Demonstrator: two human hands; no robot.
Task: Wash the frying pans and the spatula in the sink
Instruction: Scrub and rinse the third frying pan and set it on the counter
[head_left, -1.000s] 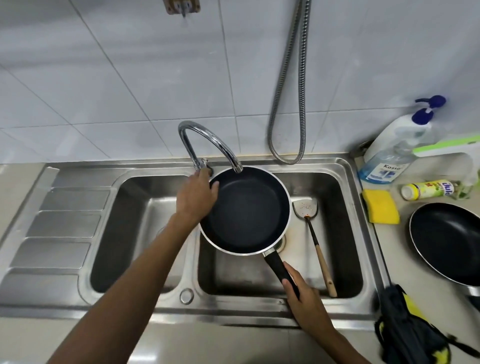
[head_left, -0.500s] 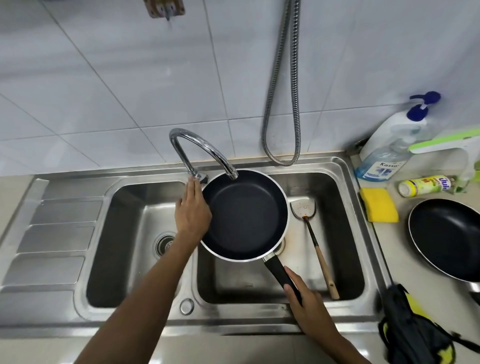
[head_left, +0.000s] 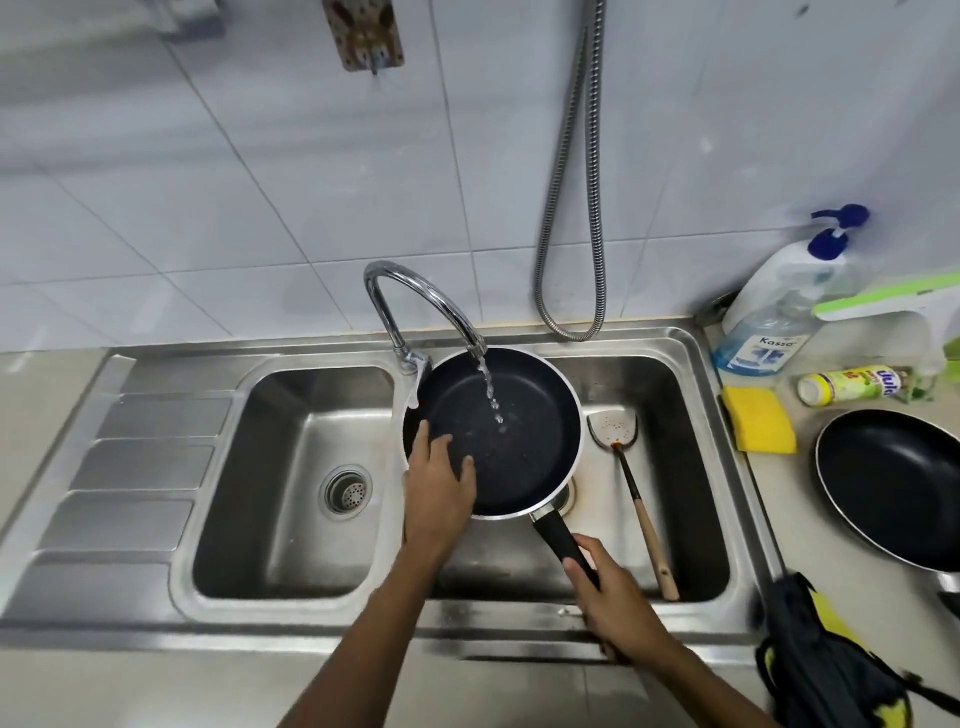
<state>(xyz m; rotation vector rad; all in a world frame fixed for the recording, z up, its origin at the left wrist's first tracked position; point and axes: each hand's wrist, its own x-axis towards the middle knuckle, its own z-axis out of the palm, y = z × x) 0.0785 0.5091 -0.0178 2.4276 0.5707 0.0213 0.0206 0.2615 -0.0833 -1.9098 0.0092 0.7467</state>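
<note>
Right hand (head_left: 610, 597) grips the black non-stick frying pan (head_left: 511, 431) under running water, left hand's (head_left: 439, 486) fingers spread inside; wooden-handled steel spatula (head_left: 631, 480) and second black pan (head_left: 898, 478) look unwashed

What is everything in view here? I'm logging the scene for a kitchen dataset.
Frying pan: one, black inside, held over right basin under running water.
Second frying pan: one, black, on right counter.
Spatula: one, metal head, wooden handle, lying in right basin.
Sponge: one, yellow, counter by sink edge.
Pump bottle: one, white with blue pump, back right.
Small bottle: one, yellow-green, lying on counter.
Faucet: one, chrome, running.
Sink: one, steel, two basins.
Hose: one, metal, on wall.
Left hand: fingers inside pan.
Right hand: gripping pan handle.
</note>
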